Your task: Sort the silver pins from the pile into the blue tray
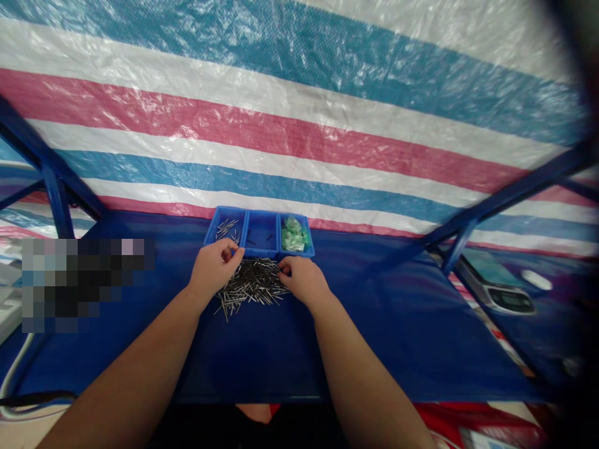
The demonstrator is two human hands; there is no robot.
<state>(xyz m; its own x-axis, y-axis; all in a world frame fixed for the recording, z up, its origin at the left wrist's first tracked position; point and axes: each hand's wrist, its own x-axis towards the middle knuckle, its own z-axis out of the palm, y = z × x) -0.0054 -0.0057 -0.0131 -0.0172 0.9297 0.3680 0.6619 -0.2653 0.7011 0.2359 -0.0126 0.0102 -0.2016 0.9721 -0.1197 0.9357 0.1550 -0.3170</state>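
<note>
A heap of thin metal pins (253,284) lies on the blue tabletop in front of a blue three-part tray (264,252). My left hand (216,265) is at the heap's left side, by the tray's front edge, with thumb and forefinger pinched together. At the heap's right end, my right hand (304,277) has its fingers curled inward against the pins. Whatever either hand pinches is too small to make out. Several loose pins (228,227) lie in the tray's left compartment. Two small dark pieces rest in the middle one, and crumpled green plastic bags (294,236) fill the right one.
Blue metal frame bars (56,193) rise at both ends of the table (374,337). Behind it hangs a striped plastic sheet (281,137). A digital scale (503,290) stands to the right. At the left are a blurred-out patch and a white cable (19,365).
</note>
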